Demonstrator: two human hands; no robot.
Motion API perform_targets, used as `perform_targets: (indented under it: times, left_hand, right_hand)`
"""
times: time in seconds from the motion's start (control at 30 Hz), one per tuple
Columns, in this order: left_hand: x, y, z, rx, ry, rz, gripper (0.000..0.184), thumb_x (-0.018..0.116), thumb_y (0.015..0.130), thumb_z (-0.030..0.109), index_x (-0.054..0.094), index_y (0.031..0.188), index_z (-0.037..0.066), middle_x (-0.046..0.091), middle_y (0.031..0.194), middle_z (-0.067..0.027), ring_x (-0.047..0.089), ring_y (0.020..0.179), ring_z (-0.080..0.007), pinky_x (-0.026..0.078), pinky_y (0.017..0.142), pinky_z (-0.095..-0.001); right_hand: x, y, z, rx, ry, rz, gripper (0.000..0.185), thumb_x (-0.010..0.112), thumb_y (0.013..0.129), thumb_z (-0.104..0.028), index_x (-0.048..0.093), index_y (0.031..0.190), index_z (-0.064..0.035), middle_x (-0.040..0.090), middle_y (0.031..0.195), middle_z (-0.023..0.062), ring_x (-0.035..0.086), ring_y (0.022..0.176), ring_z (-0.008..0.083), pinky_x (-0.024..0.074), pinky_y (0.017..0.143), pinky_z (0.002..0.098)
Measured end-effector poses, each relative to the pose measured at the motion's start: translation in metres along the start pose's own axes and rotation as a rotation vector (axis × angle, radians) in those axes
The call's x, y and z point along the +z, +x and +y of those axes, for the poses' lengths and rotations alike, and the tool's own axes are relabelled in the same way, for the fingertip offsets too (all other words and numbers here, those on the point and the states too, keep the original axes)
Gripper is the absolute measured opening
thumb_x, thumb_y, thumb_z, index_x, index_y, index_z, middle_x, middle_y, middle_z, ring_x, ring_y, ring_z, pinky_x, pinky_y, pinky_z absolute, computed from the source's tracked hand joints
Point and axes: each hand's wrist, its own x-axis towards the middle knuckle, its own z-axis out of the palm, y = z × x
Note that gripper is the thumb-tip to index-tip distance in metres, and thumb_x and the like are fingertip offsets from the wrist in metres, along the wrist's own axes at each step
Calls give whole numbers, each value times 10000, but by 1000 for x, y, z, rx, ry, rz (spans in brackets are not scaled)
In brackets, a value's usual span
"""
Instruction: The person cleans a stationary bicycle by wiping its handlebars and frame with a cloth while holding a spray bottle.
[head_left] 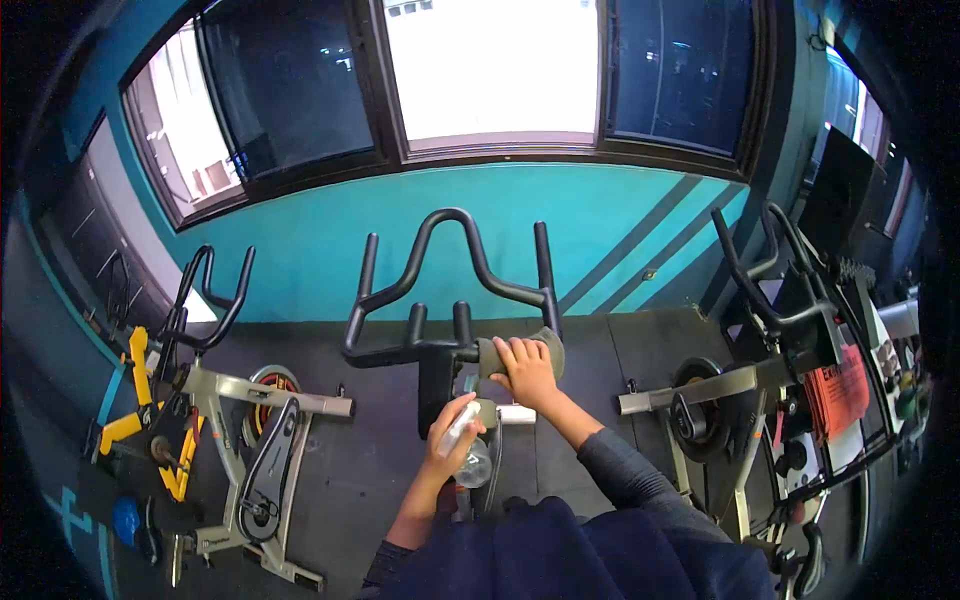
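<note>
Left hand: curled round bottle; lax grip might drop it.
Right hand: spread over cloth, handlebar's right corner.

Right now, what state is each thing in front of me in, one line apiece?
Left hand: closed around white-topped bottle.
White-topped bottle: held; fill level unclear.
Right hand: laid over olive cloth.
Olive cloth: against the handlebar.
Handlebar: partly covered.
Left bike: upright, riderless.
Right bike: upright, riderless.
Middle window section: bright; can't tell if open.
</note>
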Motion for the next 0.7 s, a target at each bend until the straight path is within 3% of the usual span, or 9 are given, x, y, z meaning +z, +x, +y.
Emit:
perform_targets:
  times: [0.2, 0.27, 0.33, 0.43, 0.5, 0.6, 0.7]
  left_hand:
    - [6, -54, 45, -49, 108, 4, 431, 615, 909, 199, 491, 1288, 36, 617, 839, -51, 586, 742, -109, 473, 672, -261]
    - [9, -74, 58, -52, 92, 5, 428, 611, 909, 180, 488, 1295, 40, 609, 847, -47, 574, 745, -99, 468, 680, -256]
    - [11, -108, 70, -87, 74, -4, 442, 607, 897, 150, 479, 1309, 55, 613, 884, -54, 572, 789, -104, 461, 720, -254]
    - [18, -136, 78, -143, 153, 44, 456, 607, 883, 135, 476, 1315, 66, 613, 896, -67, 577, 813, -131, 463, 743, -273]
    - [22, -149, 85, -139, 117, 39, 459, 594, 896, 128, 449, 1320, 24, 619, 878, -65, 609, 799, -136, 485, 759, -279]
    - [29, -171, 87, -139, 130, 88, 470, 606, 890, 154, 457, 1325, 59, 621, 888, -67, 613, 812, -137, 487, 769, -278]
    - [33, -187, 99, -180, 144, 122, 460, 622, 883, 174, 484, 1311, 78, 627, 894, -65, 615, 821, -130, 490, 766, -276]
  right_hand:
    - [11, 1, 1, 12, -148, -19, 733, 687, 738, -398, 407, 1365, -142, 508, 1115, 72, 471, 1067, 258, 338, 936, 440]
    - [18, -2, 8, -39, -188, 12, 663, 650, 769, -268, 406, 1361, -100, 527, 1099, 92, 493, 1063, 272, 359, 911, 437]
    - [22, 0, 11, -62, -224, 22, 537, 505, 828, -164, 420, 1355, -113, 529, 1082, 73, 516, 1005, 239, 392, 885, 398]
    - [22, 2, 13, -76, -278, -41, 491, 460, 865, -117, 421, 1353, -80, 542, 1097, 94, 520, 1093, 265, 413, 916, 396]
    - [19, 2, 18, -106, -322, -105, 514, 455, 879, -100, 372, 1385, -65, 553, 1158, 125, 522, 1148, 302, 431, 932, 399]
    - [8, 2, 17, -80, -276, -214, 522, 452, 877, -62, 373, 1393, -83, 510, 1308, 163, 502, 1201, 343, 452, 969, 393]
    - [-19, -1, 0, 12, -129, -237, 595, 506, 810, 21, 388, 1380, -104, 505, 1315, 158, 526, 1173, 324, 489, 912, 396]
